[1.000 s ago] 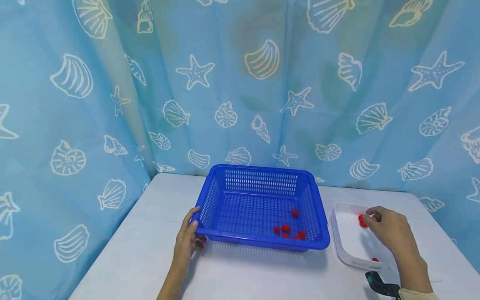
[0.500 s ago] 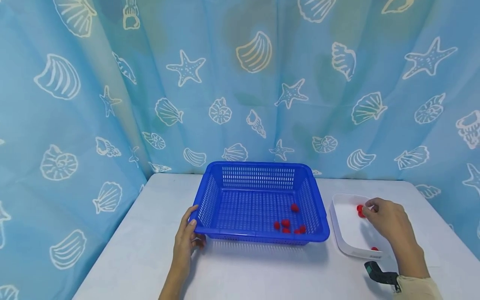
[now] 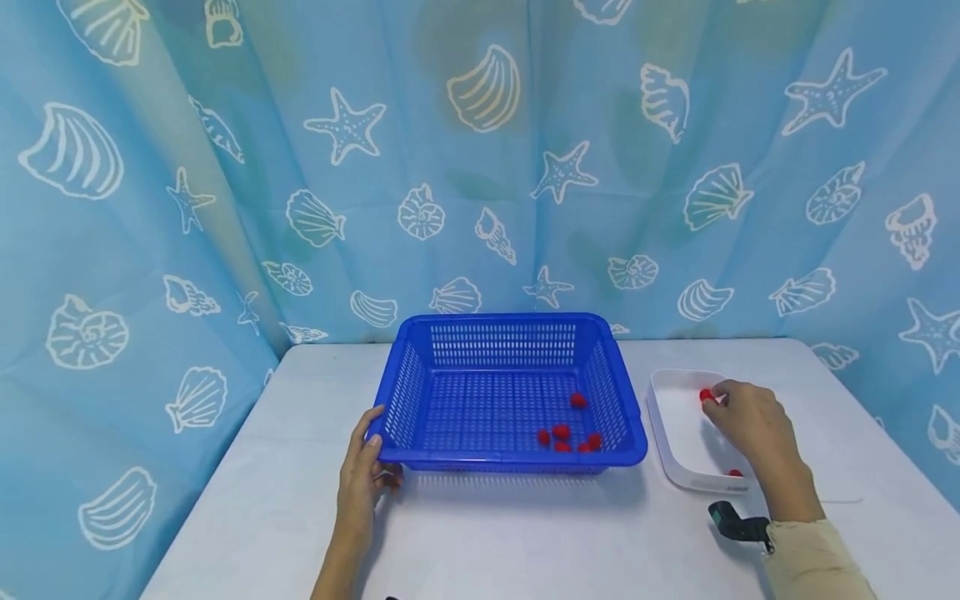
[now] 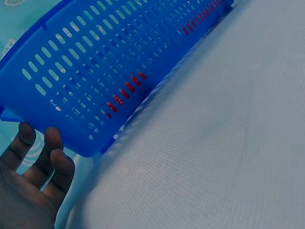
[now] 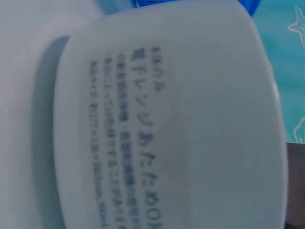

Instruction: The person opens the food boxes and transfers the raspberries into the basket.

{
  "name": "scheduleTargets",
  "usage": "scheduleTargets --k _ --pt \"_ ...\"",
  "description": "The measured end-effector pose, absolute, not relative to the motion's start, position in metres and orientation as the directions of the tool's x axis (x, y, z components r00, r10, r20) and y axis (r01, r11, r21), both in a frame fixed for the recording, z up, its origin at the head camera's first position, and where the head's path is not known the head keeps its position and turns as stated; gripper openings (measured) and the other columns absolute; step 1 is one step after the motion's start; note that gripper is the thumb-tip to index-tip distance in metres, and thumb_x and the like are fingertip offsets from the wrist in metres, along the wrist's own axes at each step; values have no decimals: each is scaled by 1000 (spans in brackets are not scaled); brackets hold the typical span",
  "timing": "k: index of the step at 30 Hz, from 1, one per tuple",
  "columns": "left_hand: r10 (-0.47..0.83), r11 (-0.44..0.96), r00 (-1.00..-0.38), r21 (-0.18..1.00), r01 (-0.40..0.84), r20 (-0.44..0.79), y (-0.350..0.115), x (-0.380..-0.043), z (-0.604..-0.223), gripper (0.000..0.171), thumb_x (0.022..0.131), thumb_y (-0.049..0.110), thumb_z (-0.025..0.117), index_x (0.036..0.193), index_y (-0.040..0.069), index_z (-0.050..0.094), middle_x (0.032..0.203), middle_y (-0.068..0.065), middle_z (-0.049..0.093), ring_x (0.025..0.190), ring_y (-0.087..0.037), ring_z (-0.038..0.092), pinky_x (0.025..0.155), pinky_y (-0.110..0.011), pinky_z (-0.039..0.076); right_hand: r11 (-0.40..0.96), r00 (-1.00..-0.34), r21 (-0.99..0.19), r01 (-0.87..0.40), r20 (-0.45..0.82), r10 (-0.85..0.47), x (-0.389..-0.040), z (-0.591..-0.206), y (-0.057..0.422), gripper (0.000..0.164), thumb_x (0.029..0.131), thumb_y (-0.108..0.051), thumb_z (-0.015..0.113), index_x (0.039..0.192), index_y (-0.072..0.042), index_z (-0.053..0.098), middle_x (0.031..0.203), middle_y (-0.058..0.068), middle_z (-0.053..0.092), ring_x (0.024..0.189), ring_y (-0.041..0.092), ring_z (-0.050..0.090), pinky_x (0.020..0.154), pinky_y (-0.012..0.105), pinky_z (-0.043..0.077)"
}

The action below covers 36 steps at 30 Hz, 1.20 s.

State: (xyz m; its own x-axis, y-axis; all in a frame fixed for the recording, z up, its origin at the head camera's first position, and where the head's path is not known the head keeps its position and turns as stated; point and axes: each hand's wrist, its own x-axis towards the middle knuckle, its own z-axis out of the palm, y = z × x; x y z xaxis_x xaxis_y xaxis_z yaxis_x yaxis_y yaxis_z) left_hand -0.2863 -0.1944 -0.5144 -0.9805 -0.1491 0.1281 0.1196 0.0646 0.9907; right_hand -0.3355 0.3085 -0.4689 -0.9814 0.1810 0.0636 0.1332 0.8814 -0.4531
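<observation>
In the head view, my left hand (image 3: 358, 492) grips the near left corner of a blue slotted plastic basket (image 3: 510, 457). Its thumb lies at the rim and the other fingers curl below; the left wrist view shows three fingertips (image 4: 53, 138) by the basket's corner. Several small red balls (image 3: 561, 432) lie in the basket's right part. Over a white plastic box (image 3: 675, 450) on the right, my right hand (image 3: 753, 417) pinches at a small red ball (image 3: 706, 394), partly hidden by the fingertips. Another red ball (image 3: 734, 473) lies near the box's front wall.
Both containers stand on a white-covered table (image 3: 510, 542), the box just right of the basket. A blue shell-patterned curtain (image 3: 480, 167) hangs behind and to the left. Printed writing (image 5: 143, 133) shows on the box's outer wall. A dark wrist camera (image 3: 738, 525) sits at my right wrist.
The head view has shifted, so the whole scene appears farther up and left. Both hands keep nearly the same places at the basket and the box.
</observation>
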Motion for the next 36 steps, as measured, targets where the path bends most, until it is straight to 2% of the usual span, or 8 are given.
scheduleTargets --k 5,9,12,15,18,23,28,36 --pt "-155 63 -979 991 122 130 -195 -287 -513 46 106 47 36 150 36 39 118 -18 55 81 -30 59 63 -34 52 881 -977 -448 151 67 202 -342 -469 304 38 93 -11 62 119 16 57 104 34 61 81 39 57 66 47 49" --pt "-154 51 -980 992 118 125 -197 -287 -512 47 106 47 37 151 35 39 119 -19 54 80 -28 59 63 -34 52 892 -974 -414 179 56 221 -344 -471 300 40 92 -11 63 121 16 57 113 39 58 85 47 61 71 54 51" --pt "-151 45 -982 993 109 115 -198 -285 -512 47 106 47 38 151 34 39 121 -19 53 80 -28 59 63 -34 51 909 -973 -378 174 76 218 -341 -475 297 35 90 -9 64 114 16 60 104 39 61 76 45 62 65 54 52" --pt "-147 42 -984 994 99 104 -198 -285 -514 47 106 47 39 151 35 39 121 -19 53 81 -29 59 64 -34 52 925 -972 -346 158 113 208 -339 -480 296 26 88 -7 64 101 16 61 85 33 63 63 37 59 56 49 51" --pt "-149 46 -984 995 90 96 -198 -286 -517 46 105 47 39 150 36 40 119 -19 54 80 -30 59 64 -34 52 930 -971 -332 156 121 206 -339 -485 296 23 87 -5 65 97 15 61 76 28 62 58 33 57 52 45 47" --pt "-148 53 -985 995 82 89 -198 -287 -517 47 106 47 38 151 35 39 116 -20 54 79 -28 59 63 -34 52 939 -969 -304 161 130 208 -338 -490 296 24 86 -4 68 98 15 60 73 25 61 58 31 56 52 43 46" --pt "-142 43 -985 995 93 99 -197 -288 -516 45 106 47 38 150 37 40 112 -19 55 77 -28 59 62 -35 51 935 -966 -318 156 149 212 -339 -490 298 18 87 -4 66 93 12 61 70 20 59 57 30 53 51 42 43" --pt "-155 39 -983 995 93 98 -196 -289 -516 47 105 47 40 150 36 40 115 -21 55 78 -29 59 63 -35 52 917 -967 -353 184 104 234 -345 -489 296 27 88 -4 66 101 19 59 80 30 62 60 34 58 56 46 51"
